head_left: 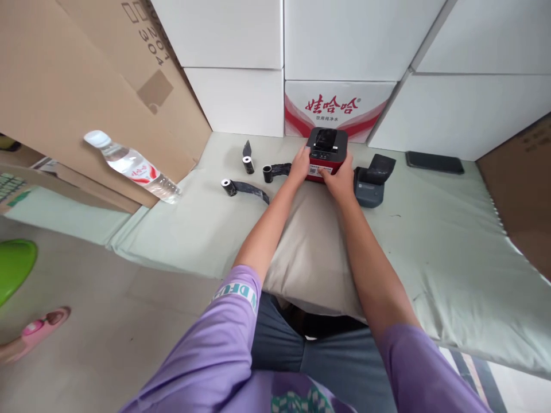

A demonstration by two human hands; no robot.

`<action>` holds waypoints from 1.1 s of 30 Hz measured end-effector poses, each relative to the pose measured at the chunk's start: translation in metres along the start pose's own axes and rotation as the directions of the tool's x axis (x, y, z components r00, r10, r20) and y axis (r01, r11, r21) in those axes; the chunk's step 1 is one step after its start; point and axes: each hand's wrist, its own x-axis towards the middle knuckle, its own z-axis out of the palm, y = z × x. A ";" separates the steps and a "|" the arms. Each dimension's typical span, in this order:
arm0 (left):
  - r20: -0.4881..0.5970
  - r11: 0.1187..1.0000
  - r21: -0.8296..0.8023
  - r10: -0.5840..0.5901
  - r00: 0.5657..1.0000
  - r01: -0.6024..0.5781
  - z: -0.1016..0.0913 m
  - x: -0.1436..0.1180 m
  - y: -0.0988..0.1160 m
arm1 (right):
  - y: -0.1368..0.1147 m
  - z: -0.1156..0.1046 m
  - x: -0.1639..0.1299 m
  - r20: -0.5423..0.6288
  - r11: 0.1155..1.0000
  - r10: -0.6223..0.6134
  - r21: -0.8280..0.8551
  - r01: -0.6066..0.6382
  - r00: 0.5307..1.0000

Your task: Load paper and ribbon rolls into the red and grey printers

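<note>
Both arms reach straight forward from the bottom of the frame to its centre, purple sleeves ending above the elbows. The left hand point(300, 166) lies against the left side of a small red and black printer point(326, 152), fingers pressed together along its edge. The right hand point(342, 178) cups the printer's front right corner, fingers curled loosely around it. The printer sits just above centre, at the far end of a beige cushion point(310, 258).

Three black rolls point(248, 164) with loose tails lie left of the printer, near one another. One grey printer point(370, 186) with its lid up sits just beside the right hand. One dark phone point(434, 163) lies flat at the upper right. One water bottle point(131, 166) leans tilted at the upper left.

The surface is a pale green mat point(430, 246) spread on the floor. White boxes point(241, 97) are stacked behind it, with one red-printed carton point(340, 106) among them, and brown cardboard point(64, 86) leans at the upper left. A green object point(12, 267) and a pink slipper point(37, 331) show at the lower left.
</note>
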 end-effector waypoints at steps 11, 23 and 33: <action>-0.016 0.991 0.083 0.107 0.994 -0.106 -0.013 -0.041 0.007 | -0.014 -0.096 -0.030 -0.353 0.988 -0.032 -0.151 -0.023 0.935; -0.182 0.982 0.190 0.034 0.983 0.001 0.025 -0.065 -0.003 | 0.004 -0.070 -0.068 -0.278 0.784 0.355 -0.432 -0.446 0.893; 0.022 0.924 0.383 0.009 1.000 -0.017 0.015 -0.085 -0.011 | -0.019 -0.078 -0.077 -0.308 0.914 0.127 -0.334 -0.232 0.943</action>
